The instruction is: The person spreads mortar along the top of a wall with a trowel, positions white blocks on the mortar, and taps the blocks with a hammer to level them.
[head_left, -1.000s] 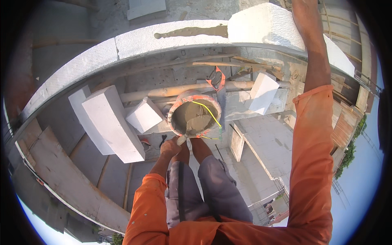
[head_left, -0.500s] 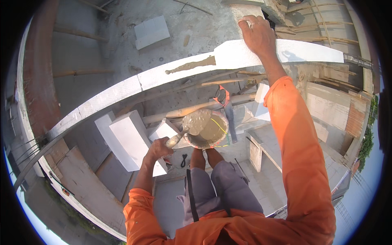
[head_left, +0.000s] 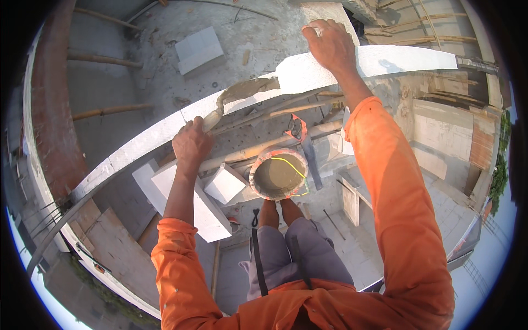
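My left hand is closed round the handle of a trowel, whose mortar-covered blade lies on top of the curved white block wall, over a strip of grey mortar. My right hand has curled fingers gripping the top of the raised white block further right. A round bucket of wet mortar with a yellow handle stands below, between the wall and my legs. An orange-handled hand saw lies just right of the bucket.
Loose white blocks lie left of the bucket, and another block is on the concrete beyond the wall. Bamboo poles run behind the bucket, with more poles at upper left. Board panels and an outer edge are at lower left.
My left hand has moved up from the bucket with a loaded trowel to the wall top, where the mortar strip now looks fuller. The view has shifted; my right hand stays on the block.
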Motion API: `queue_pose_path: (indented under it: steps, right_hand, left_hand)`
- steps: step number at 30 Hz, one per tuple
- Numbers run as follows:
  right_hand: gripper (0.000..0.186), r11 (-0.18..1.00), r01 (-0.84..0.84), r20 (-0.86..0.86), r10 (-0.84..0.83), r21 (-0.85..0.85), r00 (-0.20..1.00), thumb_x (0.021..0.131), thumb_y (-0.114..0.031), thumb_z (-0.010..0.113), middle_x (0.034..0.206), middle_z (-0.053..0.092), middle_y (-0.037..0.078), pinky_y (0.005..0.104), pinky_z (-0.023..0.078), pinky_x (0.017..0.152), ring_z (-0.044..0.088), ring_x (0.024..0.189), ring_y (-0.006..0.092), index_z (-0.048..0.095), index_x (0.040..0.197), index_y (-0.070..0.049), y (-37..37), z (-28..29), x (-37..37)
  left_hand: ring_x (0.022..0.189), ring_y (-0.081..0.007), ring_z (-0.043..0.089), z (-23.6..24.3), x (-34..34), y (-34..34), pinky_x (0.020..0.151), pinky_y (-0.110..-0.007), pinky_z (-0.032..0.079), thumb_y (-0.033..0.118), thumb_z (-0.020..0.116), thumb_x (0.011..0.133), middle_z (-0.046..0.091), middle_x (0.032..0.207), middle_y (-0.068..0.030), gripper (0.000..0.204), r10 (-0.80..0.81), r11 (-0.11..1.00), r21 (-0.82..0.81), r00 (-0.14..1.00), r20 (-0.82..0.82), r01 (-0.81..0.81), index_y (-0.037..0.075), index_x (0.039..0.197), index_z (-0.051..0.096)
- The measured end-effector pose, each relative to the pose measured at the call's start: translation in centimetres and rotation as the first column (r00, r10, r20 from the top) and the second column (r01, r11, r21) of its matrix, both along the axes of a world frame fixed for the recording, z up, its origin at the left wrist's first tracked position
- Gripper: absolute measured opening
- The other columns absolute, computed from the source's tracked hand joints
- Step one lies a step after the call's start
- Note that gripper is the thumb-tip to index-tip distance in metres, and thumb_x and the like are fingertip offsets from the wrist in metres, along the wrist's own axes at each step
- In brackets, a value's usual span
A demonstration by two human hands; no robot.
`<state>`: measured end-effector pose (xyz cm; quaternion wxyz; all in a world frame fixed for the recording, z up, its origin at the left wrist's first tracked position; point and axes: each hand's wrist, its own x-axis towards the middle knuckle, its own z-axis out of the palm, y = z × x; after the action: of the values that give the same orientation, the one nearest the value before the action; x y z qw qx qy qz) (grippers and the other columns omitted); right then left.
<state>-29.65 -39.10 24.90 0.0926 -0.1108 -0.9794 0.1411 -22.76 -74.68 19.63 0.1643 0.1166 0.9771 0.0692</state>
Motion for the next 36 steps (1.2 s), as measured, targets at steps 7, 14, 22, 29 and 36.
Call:
queue_pose_path:
  steps: [7,14,22,29,36]
  right_hand:
    - [0.043,1.000,-0.002,0.036,0.002,0.014,0.999,0.086,-0.042,0.049,0.107,0.062,0.014,0.0437,0.040,0.092,0.053,0.106,0.0312,0.066,0.107,-0.009,0.1,0.0,-0.2]
    - [0.043,0.997,0.030,0.133,-0.040,0.077,0.990,0.088,-0.042,0.045,0.108,0.062,0.015,0.0444,0.042,0.090,0.054,0.105,0.0341,0.066,0.108,-0.009,-0.8,1.0,-0.2]
    - [0.045,0.996,0.001,0.172,-0.015,0.085,0.985,0.089,-0.045,0.043,0.119,0.059,0.015,0.0449,0.040,0.095,0.051,0.111,0.0363,0.064,0.113,-0.012,-1.0,0.7,-0.7]
    - [0.051,0.991,-0.019,0.216,-0.010,0.133,0.976,0.089,-0.049,0.042,0.124,0.057,0.014,0.0433,0.038,0.098,0.048,0.116,0.0362,0.060,0.120,-0.013,1.1,-0.7,-1.0]
    - [0.052,0.994,0.010,0.193,-0.032,0.113,0.981,0.090,-0.048,0.038,0.120,0.059,0.016,0.0463,0.038,0.097,0.051,0.114,0.0367,0.061,0.119,-0.012,0.0,-0.1,-0.8]
  left_hand:
    - [0.079,-0.0299,0.061,-1.8,1.4,-11.0,0.067,-0.045,0.046,0.014,0.065,0.068,0.060,0.080,-0.0083,0.024,0.018,0.992,-0.117,0.985,-0.173,-0.039,0.010,0.090,0.055]
    - [0.082,-0.0312,0.062,-1.4,2.0,-20.5,0.065,-0.048,0.046,0.008,0.054,0.075,0.064,0.078,-0.0095,0.013,0.152,0.944,-0.259,0.967,-0.205,-0.203,0.011,0.087,0.057]
    - [0.083,-0.0292,0.062,-2.2,2.0,-23.2,0.065,-0.048,0.046,0.009,0.052,0.076,0.064,0.084,-0.0073,0.014,0.164,0.939,-0.258,0.955,-0.248,-0.228,0.012,0.088,0.059]
    - [0.084,-0.0332,0.063,-4.9,4.6,-23.3,0.068,-0.051,0.047,0.012,0.050,0.081,0.065,0.085,-0.0097,0.015,0.266,0.932,-0.200,0.945,-0.192,-0.303,0.013,0.093,0.058]
    - [0.099,-0.0358,0.062,-1.2,3.3,-19.3,0.079,-0.050,0.049,0.015,0.046,0.085,0.066,0.101,-0.0151,0.019,0.482,0.832,-0.340,0.874,0.056,-0.437,0.013,0.101,0.055]
